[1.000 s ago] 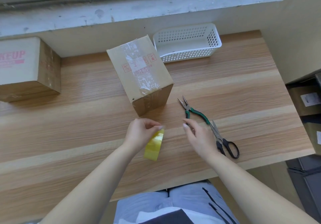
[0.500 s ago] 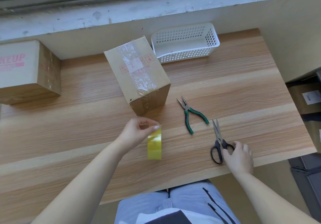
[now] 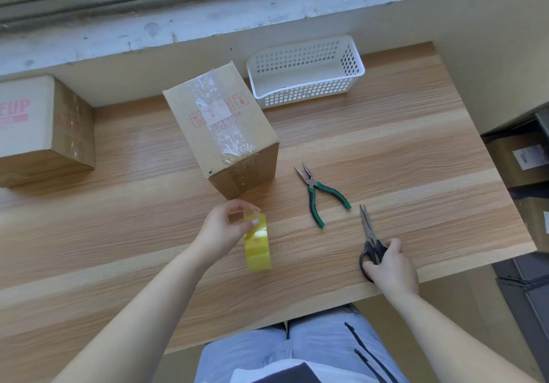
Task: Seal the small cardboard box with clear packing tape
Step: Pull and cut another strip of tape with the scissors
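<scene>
- The small cardboard box (image 3: 221, 133) stands on the wooden tabletop (image 3: 416, 145), left of centre and towards the far edge, with one corner turned to the person.
- A strip of wrinkled clear tape already runs across the box's top face and down its near side.
- Red handling symbols are printed on the top, partly under the tape; the red lettering beside them is too small to read.
- The left hand (image 3: 221, 228) is just in front of the box, thumb and fingertips closed in a pinching grip on the top of a roll of tape (image 3: 258, 246).
- The roll is yellow-tinted and seen edge-on; whether its lower edge touches the tabletop cannot be told.
- The right hand (image 3: 392, 267) is near the front right edge, its grip curled round the black handles of the scissors (image 3: 367, 228), whose closed blades lie flat and point away from the person.
- Pliers (image 3: 318, 192) with green and black handles lie between the box and the scissors, touching neither.
- A white perforated basket (image 3: 306, 73) sits at the back, just right of the box.
- A larger cardboard box (image 3: 44, 127) at the far left shows the pink letters "EUP", cut off by the frame edge.
- Beyond the tabletop's right edge a carton (image 3: 511, 160) carries a white label too blurred to read.
</scene>
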